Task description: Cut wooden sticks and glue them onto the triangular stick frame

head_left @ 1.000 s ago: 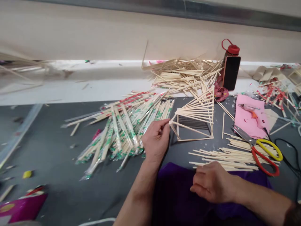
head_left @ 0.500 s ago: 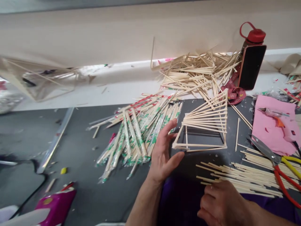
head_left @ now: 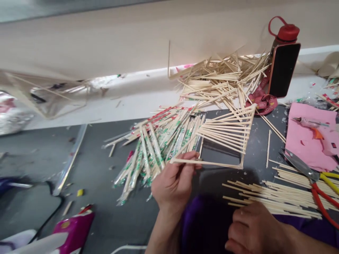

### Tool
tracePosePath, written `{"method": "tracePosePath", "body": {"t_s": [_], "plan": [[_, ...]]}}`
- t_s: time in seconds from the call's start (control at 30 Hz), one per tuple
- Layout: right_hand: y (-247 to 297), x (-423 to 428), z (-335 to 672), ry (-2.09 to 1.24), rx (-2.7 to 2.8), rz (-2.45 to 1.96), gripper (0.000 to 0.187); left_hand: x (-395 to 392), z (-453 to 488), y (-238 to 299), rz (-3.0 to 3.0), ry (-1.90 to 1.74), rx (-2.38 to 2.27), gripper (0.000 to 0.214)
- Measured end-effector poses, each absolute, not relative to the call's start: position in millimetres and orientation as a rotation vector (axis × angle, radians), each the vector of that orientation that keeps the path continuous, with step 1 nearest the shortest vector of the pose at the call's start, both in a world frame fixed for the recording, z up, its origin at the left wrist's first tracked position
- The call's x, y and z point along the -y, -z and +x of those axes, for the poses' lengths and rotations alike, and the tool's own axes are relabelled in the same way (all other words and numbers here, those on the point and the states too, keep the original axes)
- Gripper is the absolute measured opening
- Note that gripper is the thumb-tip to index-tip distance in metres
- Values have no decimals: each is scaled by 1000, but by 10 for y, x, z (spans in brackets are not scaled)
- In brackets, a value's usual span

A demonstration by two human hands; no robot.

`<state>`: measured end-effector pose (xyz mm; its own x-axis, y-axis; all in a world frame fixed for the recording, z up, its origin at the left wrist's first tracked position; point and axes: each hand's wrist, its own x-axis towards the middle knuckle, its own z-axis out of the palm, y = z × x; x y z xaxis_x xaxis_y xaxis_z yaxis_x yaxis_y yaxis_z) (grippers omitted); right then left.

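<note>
My left hand [head_left: 173,183] is closed on the near left edge of a frame built of thin wooden sticks [head_left: 225,137], which is tilted up off the dark table [head_left: 111,211]. My right hand [head_left: 251,229] rests low at the front with its fingers curled, beside a loose row of bare sticks [head_left: 275,197]; I cannot see anything in it. A heap of chopsticks in green and red paper sleeves [head_left: 156,144] lies just left of the frame.
A big pile of bare sticks [head_left: 222,81] lies at the back by a red-capped bottle [head_left: 287,33] with a phone [head_left: 283,70] leaning on it. Scissors with red and yellow handles [head_left: 315,180], pink paper [head_left: 309,144] with a glue gun [head_left: 311,125], and a magenta object [head_left: 74,229] lie around.
My left hand went from open beside the stick frame to gripping its near edge and tipping it up. The view shifted left. My right hand stayed low by the loose sticks.
</note>
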<state>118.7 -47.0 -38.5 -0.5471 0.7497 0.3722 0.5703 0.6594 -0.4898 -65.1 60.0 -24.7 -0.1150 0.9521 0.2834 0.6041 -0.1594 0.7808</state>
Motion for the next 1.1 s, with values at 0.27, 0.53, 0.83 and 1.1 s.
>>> {"method": "tracePosePath", "body": {"t_s": [0.27,0.53,0.83,1.1], "plan": [[382,538,1213,-479,2139,-954,35,-799,-743,262,1248,-1467,-1476,15],[279,531,1260,-588,2308,-968,29,-819,-753,261,1280,-1467,-1475,18],[286,531,1314,-839,2151,-1090,26,-823,-732,271,1238,-1486,-1456,16],[314,489,1343,-1155,1596,-1347,17,-788,-631,308,1270,-1439,-1507,18]]}}
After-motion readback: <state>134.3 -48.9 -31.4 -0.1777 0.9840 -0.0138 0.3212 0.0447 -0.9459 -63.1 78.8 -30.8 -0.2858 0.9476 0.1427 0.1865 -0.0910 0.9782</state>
